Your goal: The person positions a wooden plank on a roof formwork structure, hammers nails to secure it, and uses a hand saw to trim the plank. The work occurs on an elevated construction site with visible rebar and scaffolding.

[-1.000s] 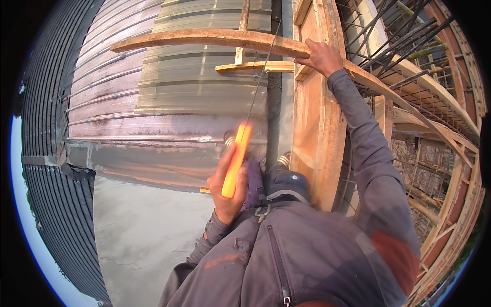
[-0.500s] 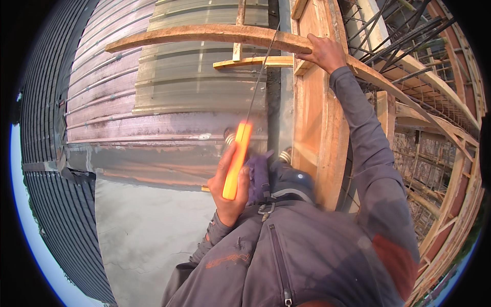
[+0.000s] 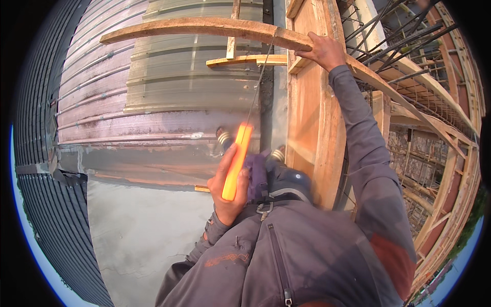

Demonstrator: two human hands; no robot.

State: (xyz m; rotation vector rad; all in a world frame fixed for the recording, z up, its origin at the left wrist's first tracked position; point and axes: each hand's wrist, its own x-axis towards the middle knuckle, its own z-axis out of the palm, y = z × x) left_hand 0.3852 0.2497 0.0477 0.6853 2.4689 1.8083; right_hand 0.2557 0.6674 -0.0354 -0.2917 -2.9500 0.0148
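Note:
My left hand (image 3: 228, 193) is wrapped round the yellow-orange handle of a handsaw (image 3: 238, 163). Its thin blade, seen nearly edge-on, runs up and away and meets a long wooden plank (image 3: 204, 25). My right hand (image 3: 327, 51) grips that plank to the right of the blade, fingers over its edge. The plank lies crosswise over the timber formwork (image 3: 309, 110), its left end sticking out over the roof sheets. How deep the blade sits in the wood I cannot tell.
Corrugated roof sheets (image 3: 163, 82) spread out at left, beside a grey concrete surface (image 3: 138, 220). Shorter timber pieces (image 3: 245, 61) lie beyond the plank. At right are rebar rods (image 3: 404, 48) and more timber framing. My feet stand beside the formwork, next to a purple bag-like item (image 3: 257, 176).
The surroundings have shifted slightly left in view. Both hands keep their hold, and the saw blade is still at the plank with little visible movement.

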